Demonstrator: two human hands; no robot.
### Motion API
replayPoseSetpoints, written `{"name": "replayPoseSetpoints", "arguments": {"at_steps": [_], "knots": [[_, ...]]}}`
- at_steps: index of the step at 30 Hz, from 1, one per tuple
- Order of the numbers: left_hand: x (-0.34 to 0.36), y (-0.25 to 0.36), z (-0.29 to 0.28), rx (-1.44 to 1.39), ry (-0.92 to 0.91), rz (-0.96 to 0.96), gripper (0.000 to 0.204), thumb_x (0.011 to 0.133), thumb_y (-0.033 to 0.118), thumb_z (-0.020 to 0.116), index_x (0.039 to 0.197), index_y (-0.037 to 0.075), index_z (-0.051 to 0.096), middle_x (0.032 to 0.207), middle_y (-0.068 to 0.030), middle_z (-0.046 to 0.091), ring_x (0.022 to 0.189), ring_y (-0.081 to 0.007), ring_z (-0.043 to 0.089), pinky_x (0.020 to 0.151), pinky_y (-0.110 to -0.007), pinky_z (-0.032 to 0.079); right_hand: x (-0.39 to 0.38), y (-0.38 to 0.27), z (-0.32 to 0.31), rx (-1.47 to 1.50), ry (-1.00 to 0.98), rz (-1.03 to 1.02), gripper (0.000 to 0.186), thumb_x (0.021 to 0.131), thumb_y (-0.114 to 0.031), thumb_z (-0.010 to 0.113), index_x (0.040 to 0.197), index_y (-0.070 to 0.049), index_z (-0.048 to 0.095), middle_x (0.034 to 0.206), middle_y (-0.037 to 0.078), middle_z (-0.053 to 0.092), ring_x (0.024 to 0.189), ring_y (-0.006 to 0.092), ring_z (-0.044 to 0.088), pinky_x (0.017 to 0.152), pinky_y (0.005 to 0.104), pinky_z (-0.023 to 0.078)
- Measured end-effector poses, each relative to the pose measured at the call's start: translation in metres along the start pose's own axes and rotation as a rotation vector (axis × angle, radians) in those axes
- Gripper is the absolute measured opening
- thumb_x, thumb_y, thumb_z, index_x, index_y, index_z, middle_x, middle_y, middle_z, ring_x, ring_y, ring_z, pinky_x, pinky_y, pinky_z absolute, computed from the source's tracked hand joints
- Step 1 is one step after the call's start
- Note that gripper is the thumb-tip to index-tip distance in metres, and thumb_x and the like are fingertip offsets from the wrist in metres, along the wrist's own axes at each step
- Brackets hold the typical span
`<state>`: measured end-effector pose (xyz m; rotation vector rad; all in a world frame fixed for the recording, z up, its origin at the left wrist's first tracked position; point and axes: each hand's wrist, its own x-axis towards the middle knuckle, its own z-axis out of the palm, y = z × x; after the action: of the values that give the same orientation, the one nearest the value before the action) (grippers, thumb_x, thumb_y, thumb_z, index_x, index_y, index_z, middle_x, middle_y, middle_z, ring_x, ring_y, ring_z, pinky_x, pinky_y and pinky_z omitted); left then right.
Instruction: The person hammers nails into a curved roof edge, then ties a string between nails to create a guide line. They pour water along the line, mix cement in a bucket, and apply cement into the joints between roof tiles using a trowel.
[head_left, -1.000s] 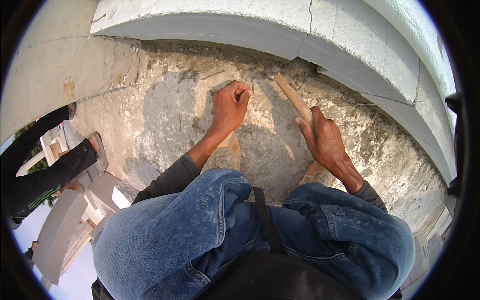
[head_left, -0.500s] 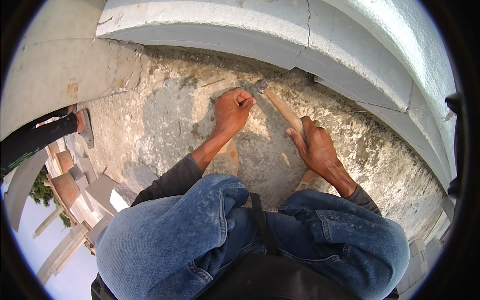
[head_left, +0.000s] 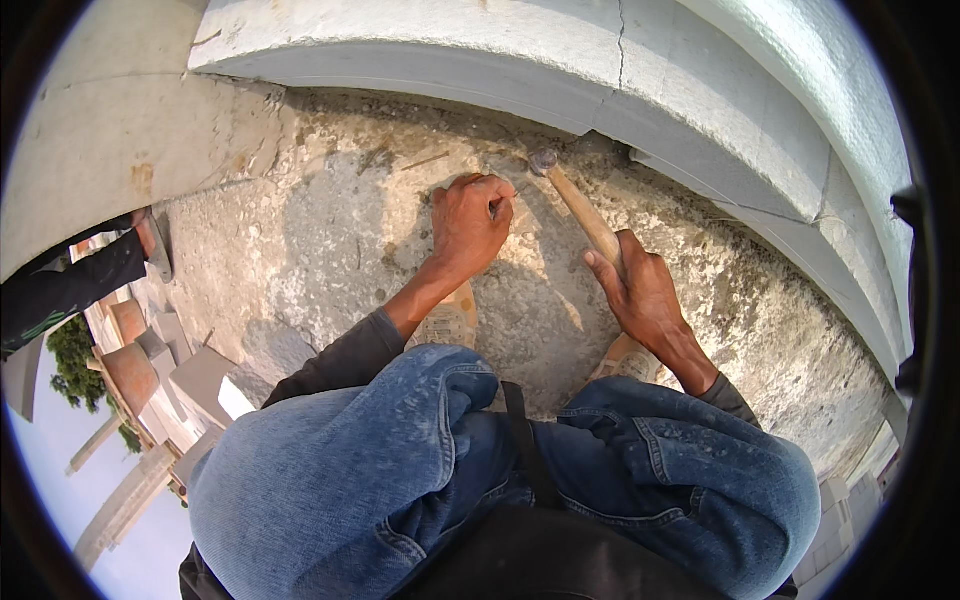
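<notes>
On rough concrete (head_left: 330,240), left hand (head_left: 468,222) clamps a chisel (head_left: 500,203); right hand (head_left: 640,290) clamps a wooden-handled hammer (head_left: 578,205).

Faded blue jeans (head_left: 400,470), dusted pale with grit, fill the lower half of the frame. Dark grey long sleeves (head_left: 340,355) end just above the wrists. A black strap (head_left: 525,440) runs down between the knees, and light worn shoes (head_left: 450,322) peek out beyond them.

left hand (head_left: 470,225): fist on chisel (head_left: 497,205) | right hand (head_left: 640,290): grips hammer (head_left: 578,205) | hammer head at chisel | surface: rough concrete ledge (head_left: 330,230)
</notes>
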<state>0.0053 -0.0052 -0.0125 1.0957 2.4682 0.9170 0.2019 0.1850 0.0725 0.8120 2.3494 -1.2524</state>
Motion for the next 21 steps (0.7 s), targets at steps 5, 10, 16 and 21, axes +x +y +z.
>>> {"name": "replayPoseSetpoints", "arguments": {"at_steps": [5,10,16,21], "knots": [[0.007,0.002,-0.001,-0.183,-0.113,-0.286,0.001,0.092,0.006,0.077,0.092,0.006,0.078,0.08,-0.0098,0.079,0.068,-0.0227,0.075,0.065,-0.043,0.058,-0.002,0.005,0.002,0.011,-0.011,-0.017,0.044,0.111,-0.039,0.062,0.11,0.005,0.058,0.062,0.021,0.063,0.049,0.0316,0.064,0.049,0.0462,0.049],[0.014,0.004,-0.004,-0.178,-0.127,-0.32,0.004,0.091,0.007,0.08,0.09,0.004,0.077,0.079,-0.0098,0.079,0.066,-0.0201,0.074,0.064,-0.039,0.058,-0.001,0.006,0.005,0.018,-0.012,-0.041,0.043,0.111,-0.038,0.063,0.11,0.005,0.058,0.061,0.02,0.062,0.049,0.0298,0.063,0.048,0.045,0.048],[0.016,0.009,-0.004,-0.17,-0.096,-0.338,0.004,0.089,0.007,0.08,0.087,0.005,0.077,0.079,-0.0094,0.079,0.068,-0.0207,0.075,0.066,-0.039,0.058,-0.003,0.001,0.005,0.031,0.001,-0.082,0.043,0.11,-0.037,0.064,0.111,0.005,0.058,0.062,0.02,0.063,0.05,0.0301,0.065,0.046,0.0444,0.047],[0.018,0.018,-0.01,-0.091,-0.142,-0.388,0.002,0.088,0.006,0.076,0.086,0.006,0.077,0.079,-0.0089,0.078,0.071,-0.0233,0.076,0.07,-0.04,0.058,-0.002,0.006,0.01,-0.007,0.034,-0.172,0.043,0.11,-0.039,0.063,0.114,0.003,0.057,0.064,0.02,0.064,0.051,0.0323,0.067,0.046,0.0453,0.049]]}}
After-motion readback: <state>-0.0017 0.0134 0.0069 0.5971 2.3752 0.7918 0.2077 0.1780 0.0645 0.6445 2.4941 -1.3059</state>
